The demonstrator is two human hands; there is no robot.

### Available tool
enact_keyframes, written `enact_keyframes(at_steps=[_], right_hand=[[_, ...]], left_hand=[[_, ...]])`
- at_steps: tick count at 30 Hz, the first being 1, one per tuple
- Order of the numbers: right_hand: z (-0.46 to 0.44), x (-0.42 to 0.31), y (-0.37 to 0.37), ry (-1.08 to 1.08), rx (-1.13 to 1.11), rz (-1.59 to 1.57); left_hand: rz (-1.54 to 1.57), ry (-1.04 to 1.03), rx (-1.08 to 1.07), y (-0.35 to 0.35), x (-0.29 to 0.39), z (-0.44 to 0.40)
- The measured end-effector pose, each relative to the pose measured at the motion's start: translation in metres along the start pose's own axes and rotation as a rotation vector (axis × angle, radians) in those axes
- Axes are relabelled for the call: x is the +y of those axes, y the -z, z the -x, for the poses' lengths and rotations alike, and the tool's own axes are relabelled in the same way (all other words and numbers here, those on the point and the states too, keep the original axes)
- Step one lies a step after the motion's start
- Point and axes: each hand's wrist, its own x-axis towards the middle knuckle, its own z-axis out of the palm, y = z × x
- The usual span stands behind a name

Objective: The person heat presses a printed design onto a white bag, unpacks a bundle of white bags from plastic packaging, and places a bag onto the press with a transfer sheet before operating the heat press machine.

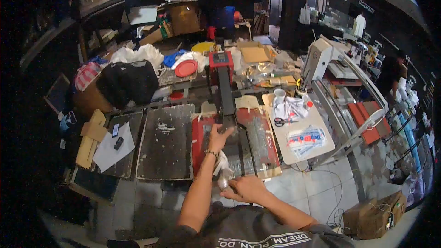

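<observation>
My left hand (220,138) reaches over the front of the red and black press machine (224,85), thumb and forefinger spread, close to the end of its dark arm. Whether it touches the machine I cannot tell. Nearer my body, my right hand (248,189) is closed on the lower end of a crumpled whitish cloth (223,167). The cloth hangs beside my left wrist, in front of a narrow dark platen (237,154). Red-edged boards (258,131) lie on both sides of this platen, the right one with a shiny grey covering.
To the right, a pale board (298,128) carries scissors (285,121), a white mug (279,95) and a printed sheet (307,141). A white-framed machine (317,62) stands beyond. Left are a dark board (166,140) and paper (115,149). A person (392,76) stands far right.
</observation>
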Motion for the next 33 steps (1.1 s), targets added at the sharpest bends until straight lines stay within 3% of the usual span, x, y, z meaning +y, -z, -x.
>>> enact_keyframes(at_steps=[9, 22, 25, 31, 33], right_hand=[[0.0, -0.002, 0.003, -0.035, -0.039, -0.019], [-0.001, -0.004, 0.011, -0.063, -0.088, -0.043], [-0.001, -0.003, 0.011, -0.037, -0.049, -0.047], [-0.002, -0.006, 0.016, -0.049, -0.083, -0.058], [-0.002, -0.005, 0.016, -0.045, -0.073, -0.068]], left_hand=[[0.034, -0.05, 0.013, -0.001, 0.001, 0.001], [0.092, 0.043, -0.008, -0.001, 0.0, 0.001], [0.096, -0.136, 0.037, -0.003, -0.006, -0.003], [0.114, -0.102, 0.024, -0.001, 0.005, 0.004], [0.106, 0.007, -0.006, 0.001, 0.012, 0.008]])
